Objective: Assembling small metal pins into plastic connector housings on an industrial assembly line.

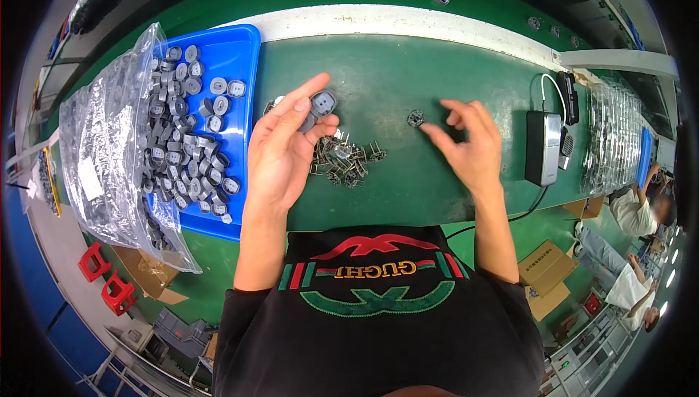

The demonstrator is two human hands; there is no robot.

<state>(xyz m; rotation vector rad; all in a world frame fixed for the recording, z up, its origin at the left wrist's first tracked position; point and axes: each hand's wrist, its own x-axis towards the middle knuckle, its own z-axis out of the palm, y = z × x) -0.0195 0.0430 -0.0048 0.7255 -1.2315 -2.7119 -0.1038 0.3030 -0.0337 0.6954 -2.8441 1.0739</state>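
My left hand [280, 153] is closed around a grey rounded plastic housing [324, 103] with small slots in its face. Another grey part shows partly below it in the same grip. To the right, my right hand [472, 142] has its thumb and fingers apart, with nothing seen between them. Just off its thumb tip is a small round dark component [416, 118]; whether it touches the thumb I cannot tell. Between my hands lies a pile of small metal-pinned components [344, 161], partly hidden by my left fingers.
On the left a blue tray [251, 54] holds many grey housings, with a clear plastic bag [109, 135] over its side. A black-and-silver box [542, 149] with cables stands on the green table [393, 200] at right. Bagged parts [615, 138] lie farther right. Two people are beyond.
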